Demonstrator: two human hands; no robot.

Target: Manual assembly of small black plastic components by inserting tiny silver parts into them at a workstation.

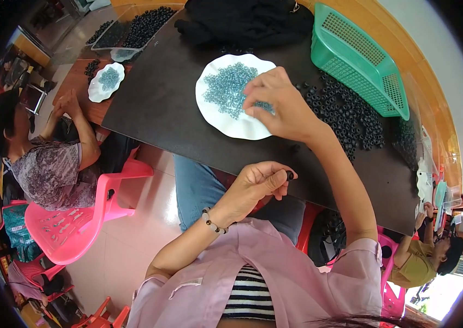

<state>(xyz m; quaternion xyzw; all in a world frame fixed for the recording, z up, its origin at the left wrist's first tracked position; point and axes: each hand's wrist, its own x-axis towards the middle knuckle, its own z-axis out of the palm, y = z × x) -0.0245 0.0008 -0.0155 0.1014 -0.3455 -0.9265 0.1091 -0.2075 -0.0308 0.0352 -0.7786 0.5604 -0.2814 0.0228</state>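
Note:
My left hand [253, 188] is held over the table's near edge, its thumb and fingers pinching a small black ring-shaped piece [290, 175]. My right hand [286, 106] reaches over a white plate with a wavy rim [237, 132]. Its fingers are curled in toward the thumb, with the tips down at a heap of tiny clear bluish rings [223, 90]. Whatever lies between those fingertips is too small to make out. To the right of the plate, many black ring-shaped pieces [351, 117] are spread over the dark tabletop [160, 109].
A green perforated basket [360, 60] stands at the far right. Black cloth [248, 22] lies at the back. At the left are a clear bin of black pieces [146, 27], a smaller white dish [97, 95] and a seated person [54, 169] on a pink chair [73, 235].

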